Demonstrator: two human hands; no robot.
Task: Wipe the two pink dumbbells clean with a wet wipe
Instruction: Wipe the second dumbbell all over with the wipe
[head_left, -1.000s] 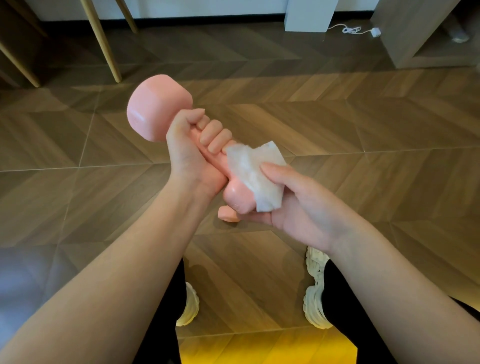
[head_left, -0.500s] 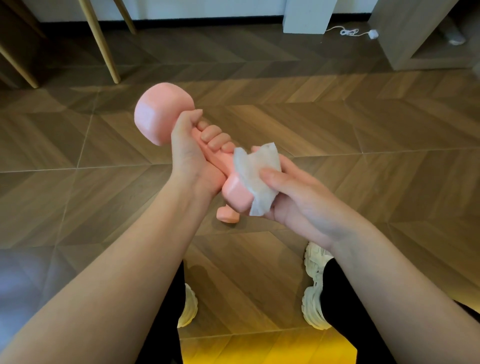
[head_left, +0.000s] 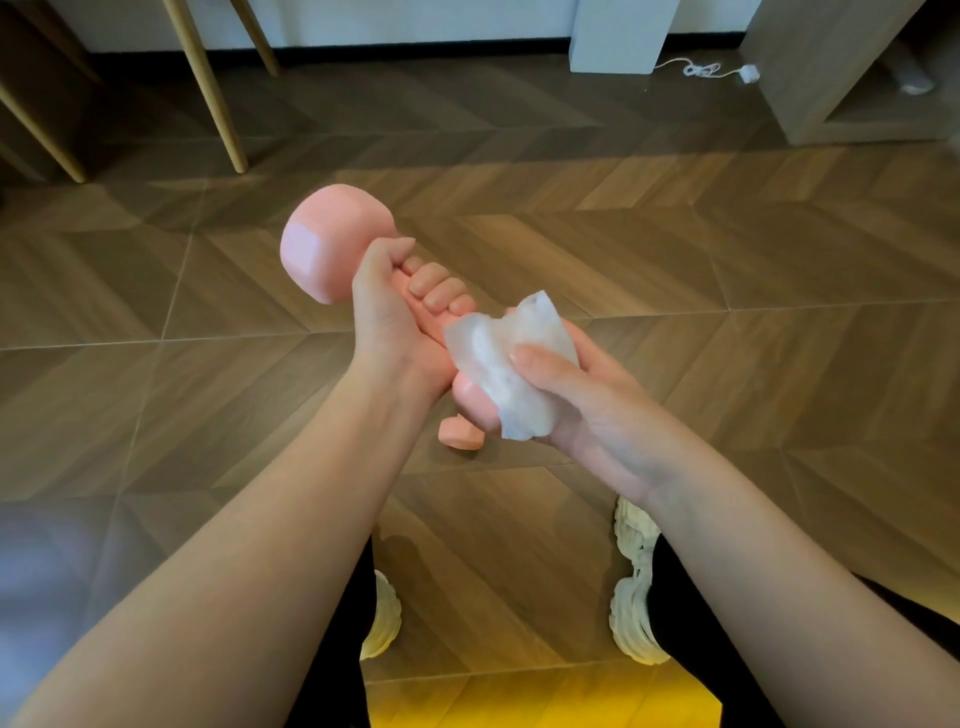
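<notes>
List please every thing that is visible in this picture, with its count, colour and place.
held dumbbell: 1, pink, lifted above the floor
second dumbbell: 1, pink, on the floor under the hands, mostly hidden
wet wipe: 1, white, over the held dumbbell's near end
floor: 1, brown wood pattern
furniture legs: at least 3, light wood, top left
post: 1, white, top centre
cable: 1, white, on the floor, top right
cabinet: 1, light wood, top right
shoes: 2, cream, bottom centre
trousers: 1, black, bottom
left hand: 1, grips the dumbbell handle
right hand: 1, holds the wipe against the dumbbell
</notes>
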